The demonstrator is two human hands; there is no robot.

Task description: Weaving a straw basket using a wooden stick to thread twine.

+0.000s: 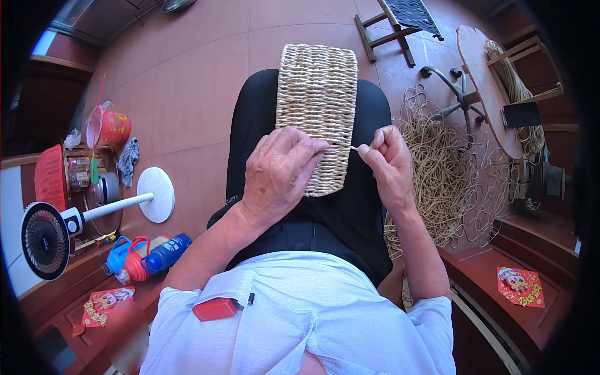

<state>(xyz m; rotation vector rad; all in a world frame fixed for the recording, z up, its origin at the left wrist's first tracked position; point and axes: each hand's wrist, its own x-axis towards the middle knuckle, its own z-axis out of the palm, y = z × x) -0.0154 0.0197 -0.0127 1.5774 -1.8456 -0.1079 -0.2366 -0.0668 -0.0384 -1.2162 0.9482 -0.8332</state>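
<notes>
Left hand (pixel 275 172) bent over woven panel (pixel 317 90), right hand (pixel 389 167) curled, pinching strand (pixel 354 148)

The woven panel (pixel 317 87) is ribbed straw-beige, the trousers (pixel 251 119) black, the shirt (pixel 294 287) pale blue, the cord (pixel 434 175) tan.

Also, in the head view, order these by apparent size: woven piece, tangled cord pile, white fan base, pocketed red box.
1. Woven piece and cord pile: too alike to rank.
2. Fan base.
3. Red box.
</notes>
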